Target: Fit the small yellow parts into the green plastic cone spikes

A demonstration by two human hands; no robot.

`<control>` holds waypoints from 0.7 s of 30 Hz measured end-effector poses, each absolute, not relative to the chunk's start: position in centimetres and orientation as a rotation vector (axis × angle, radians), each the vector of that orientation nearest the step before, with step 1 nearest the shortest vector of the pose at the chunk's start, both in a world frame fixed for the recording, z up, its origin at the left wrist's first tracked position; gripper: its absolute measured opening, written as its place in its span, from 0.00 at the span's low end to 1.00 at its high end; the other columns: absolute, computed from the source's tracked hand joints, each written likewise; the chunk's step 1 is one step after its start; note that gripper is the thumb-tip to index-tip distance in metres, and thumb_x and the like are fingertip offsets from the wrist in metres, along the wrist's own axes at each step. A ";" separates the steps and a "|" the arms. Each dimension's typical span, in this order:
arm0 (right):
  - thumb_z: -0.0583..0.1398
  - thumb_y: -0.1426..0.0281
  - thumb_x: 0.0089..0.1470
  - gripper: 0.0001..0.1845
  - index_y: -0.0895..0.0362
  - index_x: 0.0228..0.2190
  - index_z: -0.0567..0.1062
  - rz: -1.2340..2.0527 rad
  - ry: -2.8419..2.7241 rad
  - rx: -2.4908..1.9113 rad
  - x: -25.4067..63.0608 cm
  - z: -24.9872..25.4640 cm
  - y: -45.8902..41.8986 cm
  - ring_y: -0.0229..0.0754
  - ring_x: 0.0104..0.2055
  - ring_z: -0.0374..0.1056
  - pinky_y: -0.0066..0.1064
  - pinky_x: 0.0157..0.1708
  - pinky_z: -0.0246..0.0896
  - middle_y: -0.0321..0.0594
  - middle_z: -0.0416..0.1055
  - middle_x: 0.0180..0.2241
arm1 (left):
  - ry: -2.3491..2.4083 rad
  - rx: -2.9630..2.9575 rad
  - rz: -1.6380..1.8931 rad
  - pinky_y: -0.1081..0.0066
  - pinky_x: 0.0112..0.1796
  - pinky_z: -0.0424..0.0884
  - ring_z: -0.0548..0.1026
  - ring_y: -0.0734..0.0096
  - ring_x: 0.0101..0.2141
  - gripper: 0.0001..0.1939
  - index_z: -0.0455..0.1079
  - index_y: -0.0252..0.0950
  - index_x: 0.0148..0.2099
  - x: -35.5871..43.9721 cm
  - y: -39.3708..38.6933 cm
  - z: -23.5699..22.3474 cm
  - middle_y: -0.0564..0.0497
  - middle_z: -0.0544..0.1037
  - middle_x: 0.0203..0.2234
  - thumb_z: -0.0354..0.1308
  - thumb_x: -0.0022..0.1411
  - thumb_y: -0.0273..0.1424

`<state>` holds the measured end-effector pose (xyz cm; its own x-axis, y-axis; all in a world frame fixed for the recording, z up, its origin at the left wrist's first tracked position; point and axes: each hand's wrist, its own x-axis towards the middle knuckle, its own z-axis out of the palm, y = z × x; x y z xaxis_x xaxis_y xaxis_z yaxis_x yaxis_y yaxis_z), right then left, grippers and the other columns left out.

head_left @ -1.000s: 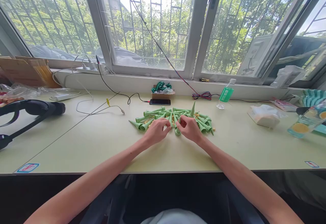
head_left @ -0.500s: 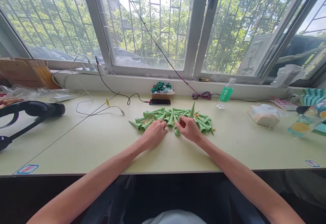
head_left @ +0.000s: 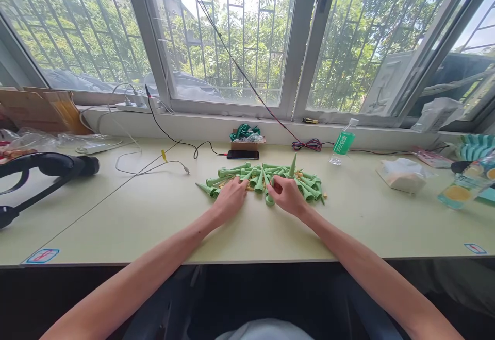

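A pile of pale green cones point(head_left: 259, 183), rolled like paper, lies on the table with small yellowish pieces scattered among them. My left hand point(head_left: 231, 197) rests over the left-middle part of the pile, its fingers reaching forward and slightly apart. I see nothing held in it, though the fingertips are partly hidden among the cones. At the pile's centre my right hand point(head_left: 285, 194) is closed, thumb and fingers pinching a green cone point(head_left: 269, 199) whose open end faces me. Just behind that hand one cone point(head_left: 293, 166) stands point up.
Behind the pile are a black phone point(head_left: 243, 154) on a cable and a small cardboard box point(head_left: 245, 146) with green wrapping. To the right stand a bottle point(head_left: 342, 143) and a tissue pack point(head_left: 401, 176). A black headset point(head_left: 46, 167) and loose white cable point(head_left: 170, 162) lie left.
My left hand has shifted slightly left and forward over the pile, its fingers less curled. The right hand stays almost still with its cone.
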<state>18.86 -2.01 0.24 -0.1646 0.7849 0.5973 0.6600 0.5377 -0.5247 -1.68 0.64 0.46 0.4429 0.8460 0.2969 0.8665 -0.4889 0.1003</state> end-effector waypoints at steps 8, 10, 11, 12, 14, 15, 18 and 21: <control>0.56 0.66 0.57 0.18 0.54 0.21 0.54 0.169 -1.893 -1.183 18.9 0.1 -1.9 0.34 0.21 0.50 0.27 0.23 0.46 0.30 0.56 0.18 | -1.571 -2.603 -0.455 0.69 0.30 0.61 0.72 0.62 0.31 0.14 0.68 0.34 0.45 -1.9 0.7 0.3 0.44 0.71 0.32 0.42 0.67 0.23; 0.56 0.66 0.57 0.18 0.55 0.20 0.54 0.168 -1.891 -1.182 18.9 0.2 -1.9 0.33 0.21 0.50 0.27 0.24 0.46 0.30 0.56 0.18 | -1.584 -2.595 -0.425 0.69 0.29 0.60 0.72 0.63 0.30 0.14 0.68 0.33 0.44 -1.9 0.7 0.4 0.44 0.71 0.32 0.41 0.67 0.23; 0.56 0.66 0.57 0.18 0.55 0.20 0.54 0.167 -1.890 -1.182 18.9 0.2 -1.9 0.33 0.21 0.50 0.27 0.24 0.47 0.30 0.56 0.18 | -1.589 -2.594 -0.413 0.69 0.29 0.60 0.72 0.63 0.30 0.14 0.67 0.33 0.43 -1.9 0.7 0.4 0.44 0.72 0.31 0.41 0.67 0.22; 0.56 0.66 0.57 0.18 0.55 0.20 0.54 0.165 -1.889 -1.182 18.9 0.2 -1.9 0.33 0.21 0.50 0.27 0.24 0.47 0.30 0.56 0.18 | -1.592 -2.593 -0.404 0.69 0.29 0.60 0.72 0.63 0.30 0.14 0.67 0.33 0.43 -1.9 0.7 0.4 0.44 0.72 0.31 0.41 0.67 0.22; 0.56 0.66 0.56 0.18 0.55 0.20 0.54 0.163 -1.891 -1.184 18.8 0.2 -2.0 0.33 0.21 0.50 0.27 0.24 0.46 0.30 0.56 0.18 | -1.594 -2.596 -0.399 0.69 0.29 0.59 0.72 0.63 0.30 0.14 0.67 0.33 0.42 -1.9 0.7 0.5 0.44 0.72 0.31 0.40 0.67 0.21; 0.56 0.66 0.57 0.18 0.55 0.20 0.54 0.162 -1.892 -1.185 18.8 0.2 -2.0 0.33 0.21 0.50 0.27 0.24 0.46 0.30 0.56 0.18 | -1.595 -2.598 -0.400 0.69 0.29 0.59 0.72 0.63 0.30 0.14 0.67 0.33 0.43 -1.9 0.7 0.6 0.43 0.73 0.31 0.41 0.66 0.21; 0.56 0.66 0.57 0.18 0.55 0.20 0.54 0.161 -1.895 -1.189 18.9 0.2 -1.9 0.33 0.21 0.50 0.27 0.23 0.46 0.29 0.56 0.18 | -1.600 -2.607 -0.412 0.68 0.29 0.59 0.72 0.62 0.31 0.14 0.67 0.33 0.43 -1.8 0.6 0.7 0.43 0.74 0.31 0.41 0.65 0.19; 0.56 0.66 0.57 0.19 0.55 0.20 0.54 0.159 -1.896 -1.190 18.9 0.2 -1.9 0.33 0.20 0.49 0.27 0.23 0.46 0.29 0.55 0.18 | -1.604 -2.612 -0.408 0.68 0.29 0.60 0.72 0.61 0.31 0.15 0.68 0.33 0.41 -1.8 0.6 0.7 0.42 0.74 0.32 0.42 0.62 0.17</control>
<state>18.91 -1.90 0.21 -0.1671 0.7828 0.5994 0.6720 0.5353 -0.5118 -1.77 0.55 0.70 0.4272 0.8694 0.2482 0.8823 -0.4608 0.0955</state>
